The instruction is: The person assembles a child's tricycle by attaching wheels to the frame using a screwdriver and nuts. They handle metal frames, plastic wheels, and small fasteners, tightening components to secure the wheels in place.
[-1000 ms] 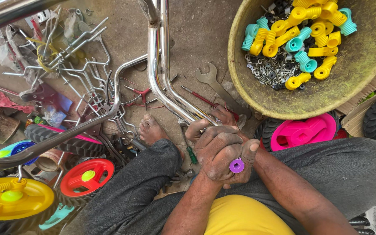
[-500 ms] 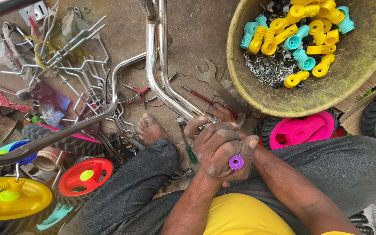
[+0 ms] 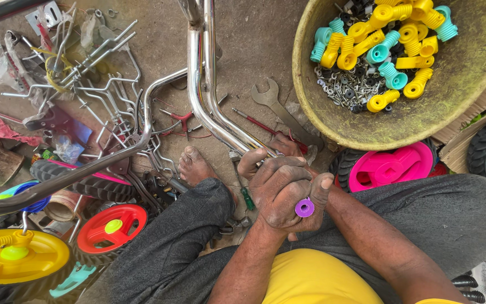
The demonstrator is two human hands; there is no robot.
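Left hand [image 3: 279,194] is lying over the right hand [image 3: 310,197], both closing tight around the lower end of the chrome frame tube [image 3: 201,95]. Grip: narrow, fingers curled hard, pinching a small purple cap [image 3: 304,208] that is sitting between thumb and knuckles. Which hand is carrying the cap cannot be told; the fingers are overlapping.

Tube end itself is hidden under the hands. A bare foot [image 3: 195,166] is resting on the floor just beside the tube. A green-handled screwdriver [image 3: 246,197] is lying under the left wrist.

Judgement: the cap wants to be kept square to the tube end and pressed straight, with the tube braced so it is not rolling.

Further out on the floor: open-end spanner [image 3: 271,98] beside the tube; a large bowl [image 3: 468,107] toward the far right corner, holding yellow and teal grips [image 3: 378,42] plus small hardware. Pink wheel [image 3: 389,166] is lying just below the bowl. Red wheel [image 3: 110,228] and yellow wheel [image 3: 20,262] are sitting toward the near left corner.
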